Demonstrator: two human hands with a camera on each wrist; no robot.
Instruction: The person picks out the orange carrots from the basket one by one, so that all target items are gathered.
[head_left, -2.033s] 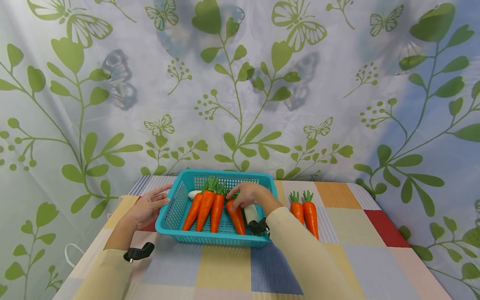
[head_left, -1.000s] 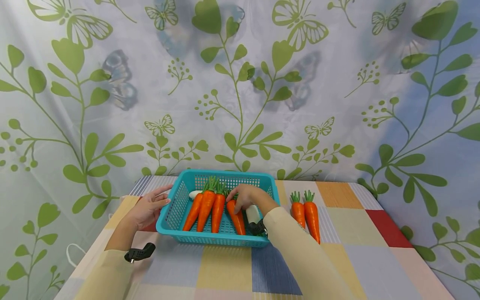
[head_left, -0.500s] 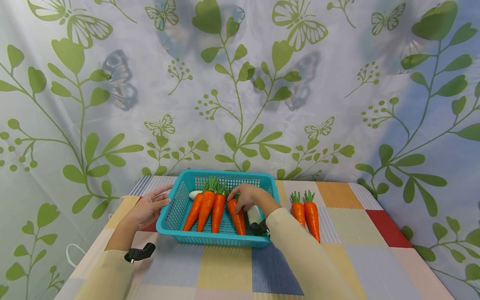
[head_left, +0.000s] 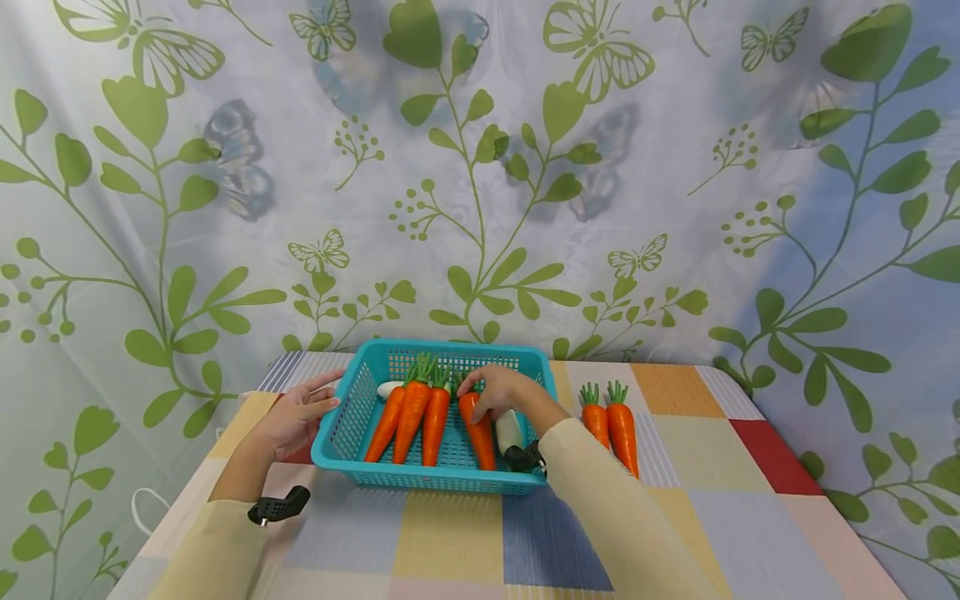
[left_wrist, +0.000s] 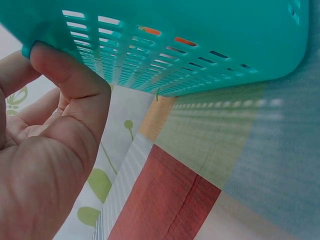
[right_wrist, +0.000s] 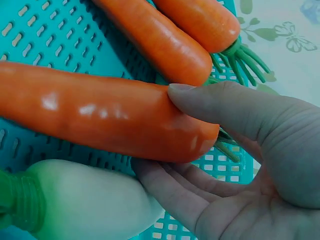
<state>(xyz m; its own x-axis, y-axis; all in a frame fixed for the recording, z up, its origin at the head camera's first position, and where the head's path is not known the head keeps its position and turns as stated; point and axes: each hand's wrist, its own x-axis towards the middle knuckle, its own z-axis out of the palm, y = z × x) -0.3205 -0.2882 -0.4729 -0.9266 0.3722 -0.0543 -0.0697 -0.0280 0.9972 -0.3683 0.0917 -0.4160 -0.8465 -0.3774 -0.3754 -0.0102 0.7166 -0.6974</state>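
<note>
My left hand (head_left: 288, 421) is at the left side of the turquoise plastic basket (head_left: 330, 450) and holds its rim; in the left wrist view the thumb (left_wrist: 70, 72) lies on the rim's edge. Inside the basket my right hand (head_left: 506, 390) pinches an orange carrot (head_left: 482, 440) near its leafy top. The right wrist view has the thumb on the carrot's upper side and fingers below. Right beside that carrot lies a white radish (right_wrist: 95, 200) with a green end. Three more carrots (head_left: 411, 421) lie side by side on the basket's left.
Two carrots (head_left: 621, 433) lie on the patchwork tablecloth (head_left: 450, 533) right of the basket. A white rounded end (head_left: 387, 388) shows behind the basket's left carrots. A leaf-and-butterfly curtain (head_left: 480, 167) hangs behind the table. At the left is a white cable (head_left: 138, 508).
The right hand has shifted slightly to the right, and the carrot it pinches has moved a little the same way, toward the radish. The left hand stays at the basket rim.
</note>
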